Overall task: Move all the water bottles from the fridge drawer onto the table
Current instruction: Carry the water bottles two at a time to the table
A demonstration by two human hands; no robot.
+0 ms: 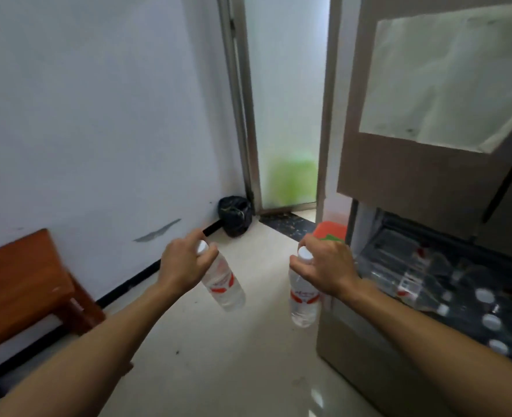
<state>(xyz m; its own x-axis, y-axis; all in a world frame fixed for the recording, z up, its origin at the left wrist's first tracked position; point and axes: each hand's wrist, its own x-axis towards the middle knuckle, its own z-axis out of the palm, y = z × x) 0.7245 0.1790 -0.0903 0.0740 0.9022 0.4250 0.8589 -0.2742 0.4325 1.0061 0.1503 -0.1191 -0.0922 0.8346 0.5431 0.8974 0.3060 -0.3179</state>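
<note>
Fingers (193, 238) of the left hand (182, 266) curl round the neck of the left bottle (224, 285), just under its white cap. This bottle hangs tilted, base swung to the right, above the pale floor (218, 356). Its label is red and white, the print too blurred to read.

At the far left stands the wooden table (17, 284), reddish brown. Only a corner and one leg show; the rest is cut off by the frame edge. Both held bottles are well apart from it. A white wall (98, 115) runs behind it to a far corner, where a black bag (235, 216) sits on the floor, its contents not visible. Beside the bag is a frosted door (285, 100) with a green smear behind the glass, shape unclear.

The right hand (327, 266) grips the right bottle (304, 299) at the neck from above, the cap poking out between thumb and fingers. It hangs nearly upright, and the wrist hides part of its right side. An orange object (334, 227) lies behind the hand, mostly covered.

At right the fridge drawer (399, 245) stands open below a door carrying a pale sheet (447, 76). More water bottles (491, 322) lie inside, seen mainly as white caps. Blur, the right forearm and the frame edge prevent a count.
</note>
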